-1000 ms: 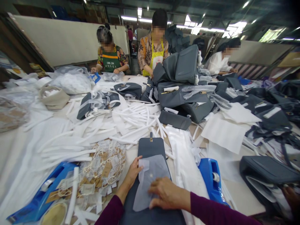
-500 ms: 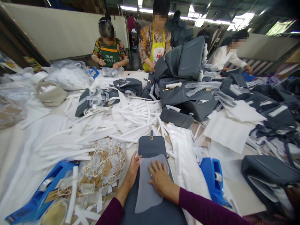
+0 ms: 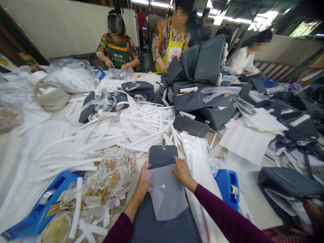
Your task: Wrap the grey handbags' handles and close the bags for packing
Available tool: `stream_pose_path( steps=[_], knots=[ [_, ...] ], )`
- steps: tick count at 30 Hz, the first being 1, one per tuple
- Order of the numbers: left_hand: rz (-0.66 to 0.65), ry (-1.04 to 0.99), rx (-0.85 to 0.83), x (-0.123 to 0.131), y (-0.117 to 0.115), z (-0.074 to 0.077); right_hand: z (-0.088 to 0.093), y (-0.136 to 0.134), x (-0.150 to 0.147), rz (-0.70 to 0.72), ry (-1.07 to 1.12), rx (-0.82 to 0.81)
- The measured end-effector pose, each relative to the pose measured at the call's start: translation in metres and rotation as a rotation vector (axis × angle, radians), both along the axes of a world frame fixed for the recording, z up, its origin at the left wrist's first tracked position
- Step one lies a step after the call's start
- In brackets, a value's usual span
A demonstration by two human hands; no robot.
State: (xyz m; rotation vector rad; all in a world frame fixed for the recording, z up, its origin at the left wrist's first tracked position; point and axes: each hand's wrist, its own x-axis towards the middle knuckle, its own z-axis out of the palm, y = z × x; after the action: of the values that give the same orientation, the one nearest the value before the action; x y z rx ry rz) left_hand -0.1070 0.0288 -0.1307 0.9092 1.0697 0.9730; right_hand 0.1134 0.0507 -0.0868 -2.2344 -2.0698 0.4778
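A dark grey-blue bag [image 3: 164, 231] lies lengthwise in front of me, its flap with a small gold clasp [image 3: 163, 147] pointing away. Over the flap and body rests a thin translucent packing sheet [image 3: 170, 202], through which a pale round spot shows. At the sheet's upper left edge, my left hand [image 3: 142, 182] is closed, thumb and fingers pinching the bunched material. My right hand [image 3: 184, 172] is closed at the upper right corner of the sheet, its fingertips beside the flap's right edge.
Tape dispensers, one blue [image 3: 227, 187] at right and another [image 3: 40, 202] at left, flank the bag. Tags with strings [image 3: 113, 179] lie left. White foam strips [image 3: 144, 121] and stacked bags [image 3: 202, 94] are beyond. Co-workers [image 3: 117, 50] stand across the table.
My right hand has gone from lying flat on the sheet to gripping its upper right corner. The sheet has turned and shifted right, and its left edge is bunched in my left hand.
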Motion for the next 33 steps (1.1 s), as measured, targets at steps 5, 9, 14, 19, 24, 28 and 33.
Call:
stream_pose_path(
  steps=[5, 9, 14, 19, 24, 28, 33],
  knots=[
    [0.014, 0.001, -0.016, 0.0, 0.0, 0.005, -0.009, 0.009, 0.011, -0.077, 0.094, 0.018],
    [0.044, 0.052, -0.01, 0.0, 0.001, 0.005, -0.012, 0.009, 0.013, -0.072, 0.101, 0.079],
    [0.061, 0.066, -0.046, 0.001, 0.0, -0.003, -0.004, 0.002, 0.007, -0.034, -0.019, 0.106],
    [0.081, 0.043, -0.029, 0.001, 0.0, -0.011, 0.022, -0.026, -0.013, 0.446, -0.029, 0.157],
    [0.113, 0.116, -0.057, 0.001, 0.004, -0.016, 0.014, -0.054, -0.028, 0.656, 0.145, -0.155],
    [0.145, 0.237, -0.057, 0.001, 0.012, -0.02, -0.001, -0.058, -0.033, 0.555, 0.138, -0.21],
    [0.206, 0.328, -0.063, 0.0, 0.025, -0.028, -0.002, -0.059, -0.042, 0.466, 0.121, -0.174]
  ],
)
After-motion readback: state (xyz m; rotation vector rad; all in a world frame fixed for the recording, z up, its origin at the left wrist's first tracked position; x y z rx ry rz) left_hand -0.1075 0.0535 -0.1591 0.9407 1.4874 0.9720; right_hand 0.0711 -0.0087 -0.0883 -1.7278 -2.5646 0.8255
